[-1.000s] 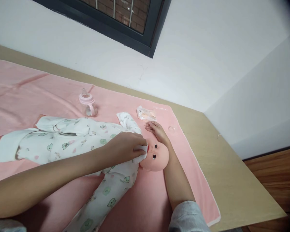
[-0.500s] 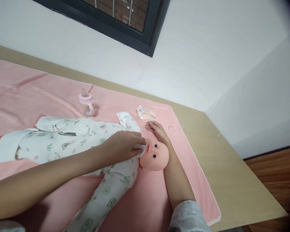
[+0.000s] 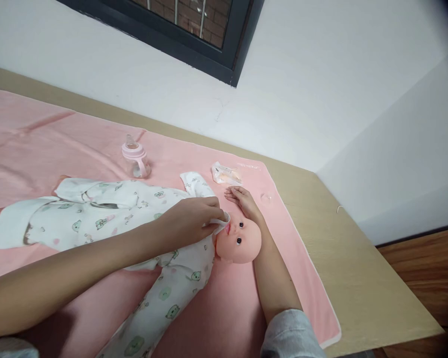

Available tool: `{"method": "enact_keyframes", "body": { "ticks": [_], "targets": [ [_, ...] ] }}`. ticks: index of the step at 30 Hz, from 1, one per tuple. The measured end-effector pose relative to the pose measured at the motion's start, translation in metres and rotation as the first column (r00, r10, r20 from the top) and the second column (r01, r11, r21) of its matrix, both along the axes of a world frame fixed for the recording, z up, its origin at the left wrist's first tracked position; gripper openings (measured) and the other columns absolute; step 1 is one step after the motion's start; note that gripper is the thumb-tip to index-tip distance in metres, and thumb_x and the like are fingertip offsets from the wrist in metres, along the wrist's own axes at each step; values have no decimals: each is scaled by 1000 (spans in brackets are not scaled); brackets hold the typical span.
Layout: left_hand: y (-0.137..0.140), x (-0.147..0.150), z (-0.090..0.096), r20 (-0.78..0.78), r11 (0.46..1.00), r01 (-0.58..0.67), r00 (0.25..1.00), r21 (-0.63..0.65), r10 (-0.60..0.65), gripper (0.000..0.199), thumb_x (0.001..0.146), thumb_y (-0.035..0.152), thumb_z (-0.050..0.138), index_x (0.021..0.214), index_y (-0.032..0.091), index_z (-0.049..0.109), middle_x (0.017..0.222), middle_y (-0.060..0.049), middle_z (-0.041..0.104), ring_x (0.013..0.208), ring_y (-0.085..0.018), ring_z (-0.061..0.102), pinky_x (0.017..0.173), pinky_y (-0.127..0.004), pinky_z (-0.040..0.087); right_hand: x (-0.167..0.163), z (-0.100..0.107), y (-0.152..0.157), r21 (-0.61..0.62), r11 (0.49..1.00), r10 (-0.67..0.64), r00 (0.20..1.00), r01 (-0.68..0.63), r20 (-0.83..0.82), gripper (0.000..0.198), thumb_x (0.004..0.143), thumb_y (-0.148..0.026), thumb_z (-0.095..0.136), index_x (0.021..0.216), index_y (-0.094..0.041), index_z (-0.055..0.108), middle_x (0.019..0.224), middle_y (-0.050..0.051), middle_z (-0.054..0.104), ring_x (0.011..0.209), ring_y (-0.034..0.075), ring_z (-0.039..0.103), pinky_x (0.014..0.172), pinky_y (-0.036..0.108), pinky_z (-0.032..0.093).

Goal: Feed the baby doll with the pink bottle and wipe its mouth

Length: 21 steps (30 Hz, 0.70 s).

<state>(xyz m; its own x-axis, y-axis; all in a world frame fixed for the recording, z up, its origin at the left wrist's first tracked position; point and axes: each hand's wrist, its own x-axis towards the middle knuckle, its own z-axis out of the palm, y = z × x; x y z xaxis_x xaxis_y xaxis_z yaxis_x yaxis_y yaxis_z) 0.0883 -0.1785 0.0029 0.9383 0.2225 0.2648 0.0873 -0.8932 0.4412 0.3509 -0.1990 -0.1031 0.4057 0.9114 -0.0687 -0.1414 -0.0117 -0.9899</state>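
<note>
A baby doll (image 3: 246,243) lies on its back, head to the right, in a white sleepsuit (image 3: 127,211) with green animal prints. My left hand (image 3: 192,221) reaches across its chest. Its fingers pinch a white tissue (image 3: 224,222) at the edge of the doll's mouth, covering part of the chin and neck. Beyond the doll's head, my right hand (image 3: 242,199) rests on the pink blanket (image 3: 224,303) with its fingers stretched out. My right forearm lies along the crown of the head.
A pink-lidded baby bottle (image 3: 135,158) stands upright behind the doll. Close to my right fingertips is a crumpled clear packet (image 3: 226,174). A small clear object (image 3: 266,198) lies near the blanket's right side. The wooden table (image 3: 343,268) meets a white wall with a dark-framed window (image 3: 229,64).
My left hand has moved slightly at the doll's mouth, and the tissue now curls up more at its edge. The right hand stays in the same place.
</note>
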Motion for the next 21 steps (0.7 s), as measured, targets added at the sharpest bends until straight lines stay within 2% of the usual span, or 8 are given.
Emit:
{"method": "enact_keyframes", "body": {
  "ticks": [8, 16, 21],
  "targets": [
    [2, 4, -3, 96, 995, -7, 995, 96, -2, 26, 86, 4, 55, 92, 21, 74, 83, -4, 57, 82, -19, 51, 68, -28, 38, 1, -1, 0, -4, 1000, 7, 1000, -7, 4, 21, 78, -36, 76, 89, -19, 69, 92, 6, 72, 89, 15, 68, 99, 35, 54],
    [5, 6, -11, 155, 993, -13, 988, 118, -6, 27, 86, 2, 55, 93, 19, 75, 85, -5, 58, 84, -20, 49, 70, -29, 39, -1, 1, 0, -22, 1000, -6, 1000, 5, -15, 16, 81, -31, 72, 91, -18, 68, 93, 6, 72, 88, 14, 69, 99, 34, 54],
    [5, 7, -11, 179, 993, 0, 984, 117, -22, 34, 83, -1, 54, 94, 22, 76, 87, -5, 60, 85, -20, 49, 72, -28, 41, -2, 2, -1, -10, 1000, -9, 1000, 9, -8, 16, 81, -32, 72, 89, -19, 68, 93, 5, 72, 89, 15, 68, 100, 34, 53]
  ]
}}
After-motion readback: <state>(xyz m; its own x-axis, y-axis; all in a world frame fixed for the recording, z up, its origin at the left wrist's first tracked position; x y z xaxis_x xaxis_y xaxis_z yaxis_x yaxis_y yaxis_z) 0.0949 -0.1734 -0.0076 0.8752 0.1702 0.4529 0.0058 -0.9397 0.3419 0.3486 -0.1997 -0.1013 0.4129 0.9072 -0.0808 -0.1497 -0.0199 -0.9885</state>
